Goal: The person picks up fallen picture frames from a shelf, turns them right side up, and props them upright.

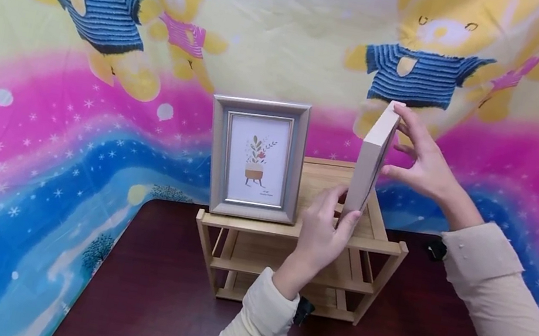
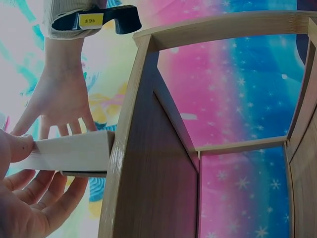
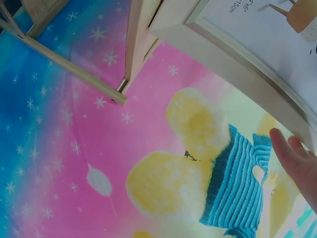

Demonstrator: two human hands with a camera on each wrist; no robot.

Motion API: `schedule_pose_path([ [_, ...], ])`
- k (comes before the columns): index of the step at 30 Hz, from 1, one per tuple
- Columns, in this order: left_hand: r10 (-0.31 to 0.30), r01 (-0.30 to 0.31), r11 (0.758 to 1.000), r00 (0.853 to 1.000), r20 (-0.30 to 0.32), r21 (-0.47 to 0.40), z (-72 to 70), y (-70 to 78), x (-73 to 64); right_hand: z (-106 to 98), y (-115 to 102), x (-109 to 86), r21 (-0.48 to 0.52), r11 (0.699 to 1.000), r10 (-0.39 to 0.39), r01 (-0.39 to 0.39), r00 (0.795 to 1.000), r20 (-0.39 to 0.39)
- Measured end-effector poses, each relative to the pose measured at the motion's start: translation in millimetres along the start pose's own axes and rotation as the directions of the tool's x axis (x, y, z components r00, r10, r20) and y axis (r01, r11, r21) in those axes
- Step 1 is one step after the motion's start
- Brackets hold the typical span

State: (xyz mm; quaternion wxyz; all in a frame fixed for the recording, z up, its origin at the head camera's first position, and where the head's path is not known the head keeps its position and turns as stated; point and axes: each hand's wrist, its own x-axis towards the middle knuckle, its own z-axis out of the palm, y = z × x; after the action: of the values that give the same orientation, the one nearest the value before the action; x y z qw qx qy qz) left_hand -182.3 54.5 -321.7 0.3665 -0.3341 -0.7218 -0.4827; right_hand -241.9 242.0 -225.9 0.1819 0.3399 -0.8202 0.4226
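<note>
In the head view a picture frame (image 1: 367,166) stands edge-on over the right part of the wooden rack's top (image 1: 323,180). My left hand (image 1: 323,230) grips its lower end, thumb on one side and fingers on the other; the left wrist view shows this grip on the pale edge (image 2: 69,152). Fingers extended, my right hand (image 1: 423,161) touches the frame's upper corner. The right wrist view shows its printed face and pale border (image 3: 228,54), with my fingertips at the border. A second, silver-grey picture frame (image 1: 213,152) with a potted-plant print stands upright on the rack's left.
The rack has lower shelves (image 1: 261,250) and stands on a dark reddish-brown table (image 1: 147,290). Behind it hangs a colourful cloth (image 1: 287,64) printed with bears and snowflakes. The standing frame is close to my left hand.
</note>
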Motion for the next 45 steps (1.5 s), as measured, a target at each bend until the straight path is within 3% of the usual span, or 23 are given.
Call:
schedule_pose_path([
  [5,0.003,-0.001,0.997,1.0,-0.019,0.073,3.0,3.0,-1.7,1.8,-1.0,-0.5,0.007,1.0,-0.014,0.014,1.0,-0.01],
  [13,0.028,-0.02,0.989,0.998,-0.052,0.146,7.9,6.7,-1.7,4.2,-6.4,-2.6,0.006,0.992,-0.129,0.129,0.992,-0.006],
  [22,0.013,-0.003,0.984,0.998,-0.054,0.177,13.4,11.9,-0.3,10.2,-19.6,-4.0,-0.036,0.984,-0.173,0.173,0.985,-0.011],
  [25,0.012,-0.006,0.988,0.999,-0.039,0.156,14.4,11.9,-0.7,10.9,-22.3,-4.1,-0.056,0.985,-0.164,0.163,0.986,-0.017],
  [33,0.033,-0.033,0.999,0.999,-0.007,-0.016,6.1,0.0,0.8,10.2,-22.1,-4.3,-0.051,0.988,-0.15,0.148,0.988,-0.028],
  [38,-0.043,0.047,0.998,0.996,0.076,-0.05,-1.2,-11.5,9.2,10.8,-21.2,-1.3,-0.044,0.987,-0.154,0.154,0.988,-0.01],
  [42,-0.101,0.101,0.995,0.979,0.177,0.012,-7.0,-16.2,16.1,11.7,-21.5,1.3,-0.034,0.987,-0.157,0.157,0.988,0.013],
  [45,-0.12,0.105,0.991,0.971,0.205,0.082,-10.0,-15.4,20.6,12.0,-22.6,3.2,-0.038,0.987,-0.156,0.157,0.987,0.03],
])
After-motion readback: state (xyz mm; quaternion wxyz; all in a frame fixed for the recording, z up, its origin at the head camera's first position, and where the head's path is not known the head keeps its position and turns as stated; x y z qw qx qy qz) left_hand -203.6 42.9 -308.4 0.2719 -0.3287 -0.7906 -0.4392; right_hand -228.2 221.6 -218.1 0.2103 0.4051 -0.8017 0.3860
